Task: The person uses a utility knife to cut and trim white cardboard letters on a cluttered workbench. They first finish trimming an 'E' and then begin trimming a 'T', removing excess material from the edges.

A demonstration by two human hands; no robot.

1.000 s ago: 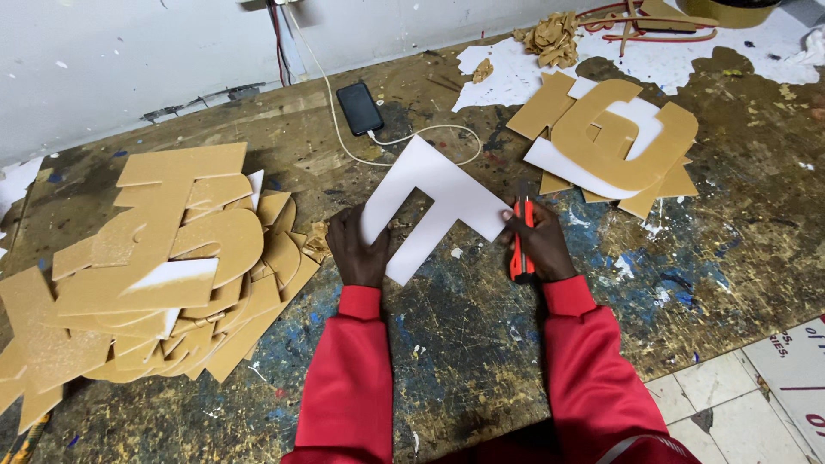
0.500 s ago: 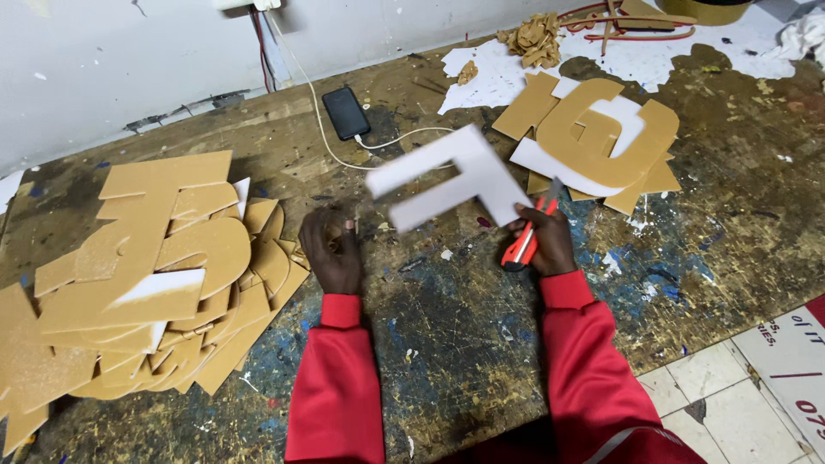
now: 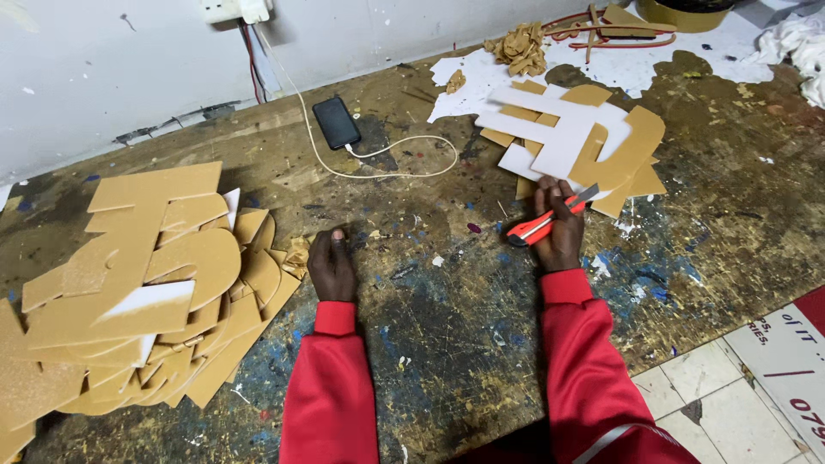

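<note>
1. Lying at the far left of the paint-spattered wooden workbench (image 3: 447,344), I see a heap of tan, gold-faced foam-board cut-out shapes (image 3: 146,292), some showing white undersides.
2. My left hand (image 3: 332,266) rests on the bench just right of that heap, fingers curled under and holding nothing; whether it touches the nearest cut-out I cannot tell.
3. Beyond it, a black smartphone (image 3: 336,122) lies face up, joined by a white cable (image 3: 391,155) to a wall socket (image 3: 234,9) at the top edge.
4. My right hand (image 3: 559,228) is closed around an orange utility knife (image 3: 540,226), its blade end pointing up and right towards the next pile.
5. A white foam-board letter-shaped cut-out (image 3: 559,129) lies on top of a smaller stack of tan cut-outs (image 3: 627,155), just beyond the right hand and apart from it.
6. Farther right I see white paper scraps (image 3: 636,64) and a crumpled white cloth (image 3: 803,39).
</note>
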